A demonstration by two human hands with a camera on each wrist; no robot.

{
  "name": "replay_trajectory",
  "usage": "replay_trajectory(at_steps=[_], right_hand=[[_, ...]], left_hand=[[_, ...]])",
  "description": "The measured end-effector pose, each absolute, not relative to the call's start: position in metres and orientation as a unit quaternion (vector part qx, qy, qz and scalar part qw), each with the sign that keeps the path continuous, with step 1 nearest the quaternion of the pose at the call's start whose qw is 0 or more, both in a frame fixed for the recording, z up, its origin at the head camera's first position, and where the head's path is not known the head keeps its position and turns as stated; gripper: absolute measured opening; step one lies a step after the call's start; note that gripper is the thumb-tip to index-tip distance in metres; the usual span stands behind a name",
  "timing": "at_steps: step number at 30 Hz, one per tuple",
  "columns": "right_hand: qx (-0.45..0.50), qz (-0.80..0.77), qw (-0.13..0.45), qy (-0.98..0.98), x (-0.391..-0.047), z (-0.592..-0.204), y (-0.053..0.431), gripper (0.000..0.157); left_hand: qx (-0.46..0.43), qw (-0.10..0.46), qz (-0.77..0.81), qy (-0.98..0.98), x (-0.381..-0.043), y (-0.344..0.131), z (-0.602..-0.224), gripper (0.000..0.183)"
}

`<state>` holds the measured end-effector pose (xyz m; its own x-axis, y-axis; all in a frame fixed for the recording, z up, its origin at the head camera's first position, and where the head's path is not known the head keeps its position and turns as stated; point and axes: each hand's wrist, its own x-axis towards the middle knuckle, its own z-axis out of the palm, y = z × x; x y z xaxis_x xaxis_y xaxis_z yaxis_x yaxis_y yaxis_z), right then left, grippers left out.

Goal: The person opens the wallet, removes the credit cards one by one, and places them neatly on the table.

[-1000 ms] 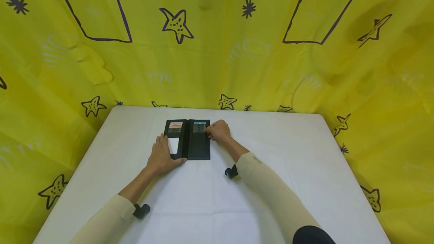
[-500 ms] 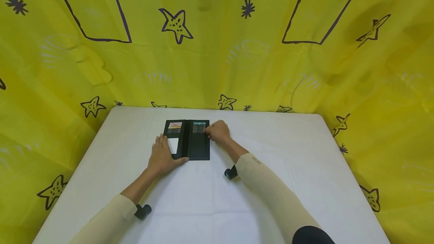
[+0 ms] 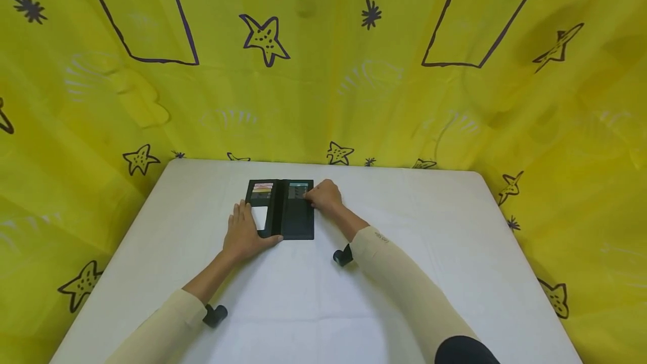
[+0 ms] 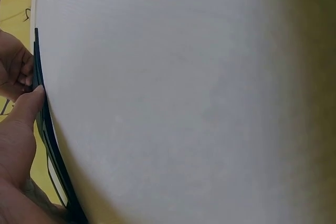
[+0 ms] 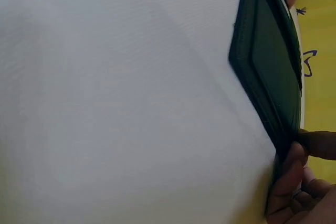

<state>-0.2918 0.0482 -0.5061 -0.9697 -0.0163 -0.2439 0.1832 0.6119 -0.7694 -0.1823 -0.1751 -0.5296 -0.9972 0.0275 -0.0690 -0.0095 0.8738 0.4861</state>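
Note:
A dark long wallet [image 3: 297, 221] lies spread flat at the back middle of the table. Coloured cards [image 3: 262, 190] peek from slots in its left panel, above a white card [image 3: 260, 217]. Another card [image 3: 298, 185] shows in the top of the right panel. My left hand [image 3: 245, 236] rests on the wallet's lower left, fingers straight along the left edge, thumb at the near edge by the fold. With curled fingers, my right hand [image 3: 326, 195] pinches the right edge between thumb and fingers; the right wrist view shows this hand [image 5: 299, 187] at the wallet's corner side.
The white-covered table [image 3: 434, 223] spreads around the wallet. Behind and beside it hangs a yellow curtain [image 3: 313, 100] with dark drawn stars. Beige sleeves [image 3: 404, 285] cover both forearms, and a small black camera [image 3: 216, 315] is worn at each wrist.
My left thumb has slid slightly right along the wallet's near edge. The right hand keeps its pinch in nearly the same place, and the wallet stays put.

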Motion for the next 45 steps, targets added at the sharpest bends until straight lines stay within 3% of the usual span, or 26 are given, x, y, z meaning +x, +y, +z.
replay_trajectory(at_steps=[13,21,30,45], right_hand=[[0.026,-0.355,0.13,0.925,-0.288,-0.492,0.039,0.027],[0.052,-0.387,0.134,0.911,-0.288,-0.492,0.037,0.031],[0.065,-0.415,0.162,0.893,-0.301,-0.5,0.045,0.025],[0.095,-0.431,0.149,0.885,-0.306,-0.497,0.046,0.039]], left_hand=[[0.006,0.029,0.25,0.968,-0.182,-0.176,-0.53,0.129],[0.001,0.03,0.246,0.969,-0.181,-0.176,-0.53,0.128],[0.003,0.029,0.239,0.97,-0.181,-0.174,-0.529,0.127],[-0.002,0.028,0.26,0.965,-0.181,-0.173,-0.529,0.127]])
